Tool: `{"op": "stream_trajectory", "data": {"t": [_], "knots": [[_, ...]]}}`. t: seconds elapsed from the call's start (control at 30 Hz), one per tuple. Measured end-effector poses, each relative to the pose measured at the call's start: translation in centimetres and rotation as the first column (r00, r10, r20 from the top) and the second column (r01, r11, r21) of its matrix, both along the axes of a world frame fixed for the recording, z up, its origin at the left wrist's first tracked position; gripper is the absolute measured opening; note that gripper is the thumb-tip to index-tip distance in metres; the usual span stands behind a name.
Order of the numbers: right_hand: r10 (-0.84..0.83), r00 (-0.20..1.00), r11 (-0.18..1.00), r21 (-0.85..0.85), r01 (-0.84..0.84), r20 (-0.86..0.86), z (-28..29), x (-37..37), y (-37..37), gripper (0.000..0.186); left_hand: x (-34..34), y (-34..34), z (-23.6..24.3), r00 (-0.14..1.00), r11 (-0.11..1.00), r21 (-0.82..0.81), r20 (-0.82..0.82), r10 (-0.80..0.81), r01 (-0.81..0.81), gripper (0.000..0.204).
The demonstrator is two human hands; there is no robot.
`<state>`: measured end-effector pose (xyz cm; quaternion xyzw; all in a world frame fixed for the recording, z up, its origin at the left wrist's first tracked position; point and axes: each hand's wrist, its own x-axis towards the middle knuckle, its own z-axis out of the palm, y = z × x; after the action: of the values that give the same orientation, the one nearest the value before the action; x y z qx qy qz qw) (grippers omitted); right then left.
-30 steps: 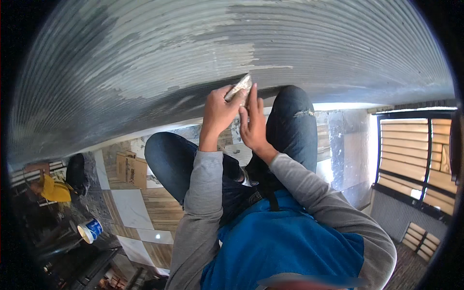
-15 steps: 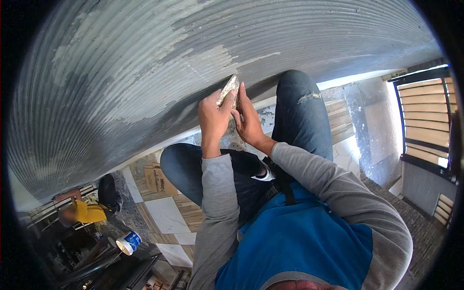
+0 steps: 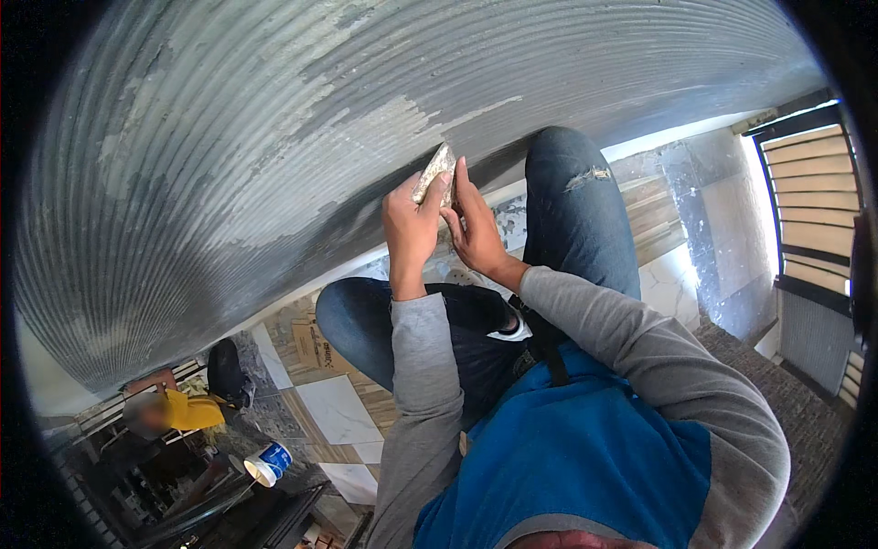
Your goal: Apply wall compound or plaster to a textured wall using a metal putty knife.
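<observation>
A pale, speckled, wedge-shaped piece [image 3: 436, 174] with a rough crust is between my hands, its pointed end toward the wall. My left hand [image 3: 410, 229] wraps its fingers and thumb round the left side of it. From the right, my right hand [image 3: 479, 236] presses its long fingers and thumb against the piece's edge. The piece's lower part is hidden by my fingers, and I cannot make out its exact kind. Just beyond it stands a grey wall [image 3: 302, 119] combed with curved ridges and smeared with lighter patches.
My bent knees sit either side of my hands, close to the wall. Patterned floor tiles [image 3: 338, 412] lie below, with a flattened cardboard piece [image 3: 313, 346]. At the lower left are a white and blue bucket [image 3: 268, 464] and another person in yellow [image 3: 194, 410]. A slatted gate [image 3: 809, 197] stands right.
The whole view has shifted slightly, so the floor, bucket and gate sit further right. My hands keep the same hold on the speckled piece.
</observation>
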<state>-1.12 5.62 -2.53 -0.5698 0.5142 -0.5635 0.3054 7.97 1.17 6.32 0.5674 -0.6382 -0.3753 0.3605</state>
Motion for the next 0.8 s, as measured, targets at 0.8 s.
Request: {"op": "stream_trajectory", "data": {"t": [0.8], "knots": [[-0.058,0.998,0.998,-0.003,0.058,-0.021,-0.5,0.3,-0.1,0.079,0.7,-1.2,-0.4,0.992,0.994,0.043,0.069,-0.107,0.104,0.037]]}}
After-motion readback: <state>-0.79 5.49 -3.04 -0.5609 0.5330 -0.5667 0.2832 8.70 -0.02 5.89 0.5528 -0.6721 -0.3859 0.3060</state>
